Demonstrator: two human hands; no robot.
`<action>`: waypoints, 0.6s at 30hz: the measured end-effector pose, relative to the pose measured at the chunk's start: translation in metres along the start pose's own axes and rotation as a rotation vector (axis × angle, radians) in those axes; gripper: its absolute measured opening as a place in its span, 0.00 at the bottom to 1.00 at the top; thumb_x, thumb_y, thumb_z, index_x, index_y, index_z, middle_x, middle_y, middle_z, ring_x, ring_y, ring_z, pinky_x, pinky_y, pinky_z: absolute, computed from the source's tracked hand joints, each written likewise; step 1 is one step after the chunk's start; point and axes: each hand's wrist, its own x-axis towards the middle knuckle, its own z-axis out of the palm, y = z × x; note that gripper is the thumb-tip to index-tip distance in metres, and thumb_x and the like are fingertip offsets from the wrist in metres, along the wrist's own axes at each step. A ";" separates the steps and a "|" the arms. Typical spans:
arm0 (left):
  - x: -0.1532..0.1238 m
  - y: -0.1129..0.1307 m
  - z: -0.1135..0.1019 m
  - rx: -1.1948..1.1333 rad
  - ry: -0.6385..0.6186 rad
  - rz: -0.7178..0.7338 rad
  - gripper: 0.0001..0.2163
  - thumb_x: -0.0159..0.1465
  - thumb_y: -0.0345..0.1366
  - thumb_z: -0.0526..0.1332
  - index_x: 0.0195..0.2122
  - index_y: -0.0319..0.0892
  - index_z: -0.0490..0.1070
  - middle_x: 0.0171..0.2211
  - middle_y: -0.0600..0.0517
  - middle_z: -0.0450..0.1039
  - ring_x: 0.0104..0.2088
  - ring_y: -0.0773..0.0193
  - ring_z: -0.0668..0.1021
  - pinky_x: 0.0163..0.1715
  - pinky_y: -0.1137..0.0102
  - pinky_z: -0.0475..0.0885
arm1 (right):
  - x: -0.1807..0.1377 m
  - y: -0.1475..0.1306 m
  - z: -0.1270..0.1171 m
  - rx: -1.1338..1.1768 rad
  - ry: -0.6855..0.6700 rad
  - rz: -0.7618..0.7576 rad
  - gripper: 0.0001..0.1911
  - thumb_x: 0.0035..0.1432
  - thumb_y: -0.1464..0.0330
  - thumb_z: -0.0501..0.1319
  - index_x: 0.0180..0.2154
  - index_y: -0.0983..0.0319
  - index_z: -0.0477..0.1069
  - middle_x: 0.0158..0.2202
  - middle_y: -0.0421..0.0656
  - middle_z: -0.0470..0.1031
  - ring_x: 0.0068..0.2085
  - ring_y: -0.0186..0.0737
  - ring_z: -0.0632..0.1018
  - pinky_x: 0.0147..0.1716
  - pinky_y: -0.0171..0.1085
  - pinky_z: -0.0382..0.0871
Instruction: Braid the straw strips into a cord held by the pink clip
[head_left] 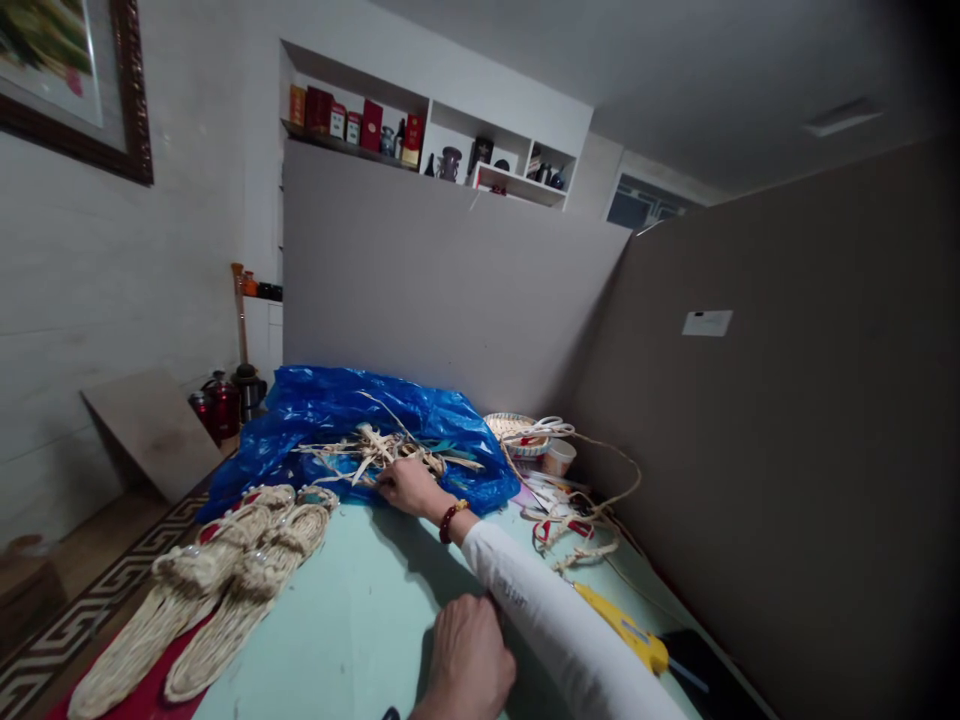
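Observation:
My right hand [405,485] reaches across the pale green tabletop [352,610] to a pile of straw strips [375,448] lying on a crumpled blue plastic bag [330,410]. Its fingers are curled into the strips. A red bead bracelet [452,520] sits on that wrist, above a white sleeve [555,620]. My left hand [466,655] rests on the table at the bottom centre, touching the right forearm, with its fingers bent under. Whether it holds anything is hidden. A pair of woven straw sandals [217,580] lies to the left.
A yellow glue gun [626,630] lies by the right forearm. Behind it are loose straw cord [592,500], a paper cup [559,457] and a small woven basket [517,430]. Grey partition boards [787,400] enclose the table at the back and right. Red flasks [217,405] stand on the floor to the left.

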 end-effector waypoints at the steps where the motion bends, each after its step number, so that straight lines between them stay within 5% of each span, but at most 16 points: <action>1: 0.000 0.000 0.000 -0.002 0.003 -0.002 0.18 0.55 0.23 0.54 0.43 0.35 0.78 0.42 0.37 0.80 0.45 0.46 0.80 0.45 0.58 0.74 | 0.002 0.003 -0.002 0.018 0.013 0.024 0.11 0.57 0.72 0.57 0.39 0.61 0.78 0.37 0.45 0.80 0.38 0.40 0.77 0.38 0.33 0.65; 8: 0.001 -0.003 0.002 -0.050 0.006 0.041 0.18 0.57 0.25 0.54 0.46 0.39 0.76 0.41 0.39 0.81 0.45 0.49 0.81 0.43 0.62 0.73 | 0.018 0.019 -0.021 0.056 0.091 0.214 0.13 0.63 0.71 0.53 0.45 0.59 0.74 0.40 0.44 0.79 0.41 0.39 0.77 0.36 0.32 0.65; 13: 0.000 -0.003 -0.002 -0.109 -0.004 0.057 0.17 0.60 0.26 0.52 0.45 0.41 0.76 0.40 0.41 0.82 0.44 0.52 0.82 0.38 0.67 0.73 | 0.032 0.033 -0.036 -0.014 0.106 0.316 0.14 0.66 0.63 0.56 0.50 0.63 0.70 0.46 0.46 0.74 0.44 0.42 0.76 0.43 0.44 0.71; 18: -0.002 0.000 -0.010 -0.145 -0.026 0.063 0.15 0.60 0.29 0.54 0.44 0.42 0.77 0.40 0.42 0.82 0.42 0.55 0.82 0.36 0.70 0.72 | 0.032 0.030 -0.027 -0.113 0.047 0.325 0.16 0.64 0.64 0.58 0.52 0.63 0.68 0.51 0.48 0.70 0.47 0.44 0.75 0.45 0.47 0.72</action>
